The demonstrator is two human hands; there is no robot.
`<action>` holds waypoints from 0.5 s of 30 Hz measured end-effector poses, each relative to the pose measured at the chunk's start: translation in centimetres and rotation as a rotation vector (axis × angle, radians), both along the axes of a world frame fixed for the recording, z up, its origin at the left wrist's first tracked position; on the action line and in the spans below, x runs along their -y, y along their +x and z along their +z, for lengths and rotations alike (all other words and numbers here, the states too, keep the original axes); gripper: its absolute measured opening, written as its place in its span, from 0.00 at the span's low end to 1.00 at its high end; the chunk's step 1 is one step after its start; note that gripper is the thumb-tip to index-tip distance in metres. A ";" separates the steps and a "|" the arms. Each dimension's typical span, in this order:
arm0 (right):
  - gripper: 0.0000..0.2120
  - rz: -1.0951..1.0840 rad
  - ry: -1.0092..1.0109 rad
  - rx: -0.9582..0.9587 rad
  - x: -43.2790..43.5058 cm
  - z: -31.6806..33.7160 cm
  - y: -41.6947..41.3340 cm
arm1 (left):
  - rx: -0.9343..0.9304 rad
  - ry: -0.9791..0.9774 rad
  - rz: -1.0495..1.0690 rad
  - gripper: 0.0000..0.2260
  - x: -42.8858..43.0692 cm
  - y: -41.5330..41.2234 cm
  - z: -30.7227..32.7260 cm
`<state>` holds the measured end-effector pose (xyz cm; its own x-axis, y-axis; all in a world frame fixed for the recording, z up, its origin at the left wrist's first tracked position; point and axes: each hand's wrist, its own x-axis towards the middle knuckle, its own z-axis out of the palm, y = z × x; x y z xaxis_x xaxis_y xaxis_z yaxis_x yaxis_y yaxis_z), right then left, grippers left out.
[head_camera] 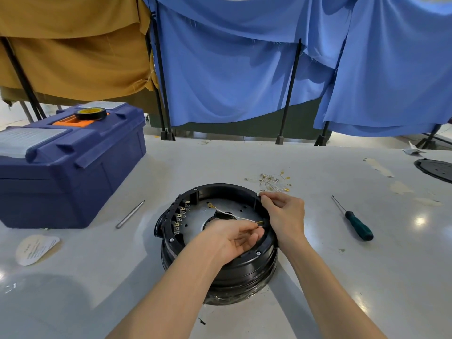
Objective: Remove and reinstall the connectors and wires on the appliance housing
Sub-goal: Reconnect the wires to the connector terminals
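Our left hand (234,238) is lying palm up over the open appliance housing (220,272), its fingers curling in and pinching the brass-tipped end of a white wire (241,217) close to the right inner wall. The wire is running back across the metal plate (195,223) to a brass connector (209,205) further in. Our right hand (285,216) is resting on the housing's right rim with its fingers bent tight at the edge, though we are not able to tell whether they are gripping the rim or some small part. The housing is sitting on the table (318,277) straight in front of us, with a row of brass terminals (181,216) lining its left inner wall, apart from both hands. A heap of loose wires (271,181) is lying just beyond the far rim. A green-handled screwdriver (358,227) is lying to the right and a metal rod (130,214) to the left, with bare table separating each from the housing. A blue toolbox (71,167) is standing at the far left.
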<state>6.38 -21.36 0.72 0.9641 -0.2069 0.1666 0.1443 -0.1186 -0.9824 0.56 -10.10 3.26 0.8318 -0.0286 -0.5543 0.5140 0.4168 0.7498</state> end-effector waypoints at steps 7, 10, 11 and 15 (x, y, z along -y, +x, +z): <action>0.11 -0.017 -0.022 0.034 -0.3 0.0 0.0 | -0.003 0.007 0.006 0.08 0.1 0.4 0.0; 0.11 -0.028 -0.023 0.040 -0.3 -0.1 0.1 | -0.015 0.018 -0.019 0.08 0.0 0.5 0.1; 0.11 -0.034 -0.021 0.040 -0.3 -0.2 0.1 | -0.019 0.022 -0.025 0.08 -0.1 0.6 0.1; 0.09 -0.039 -0.010 0.036 -0.3 -0.2 0.1 | -0.029 0.024 -0.022 0.08 -0.2 0.7 0.1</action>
<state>6.48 -21.06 0.54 0.9488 -0.2420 0.2032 0.1747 -0.1344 -0.9754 1.26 -9.88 3.34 0.8145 -0.0330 -0.5792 0.5446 0.3873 0.7439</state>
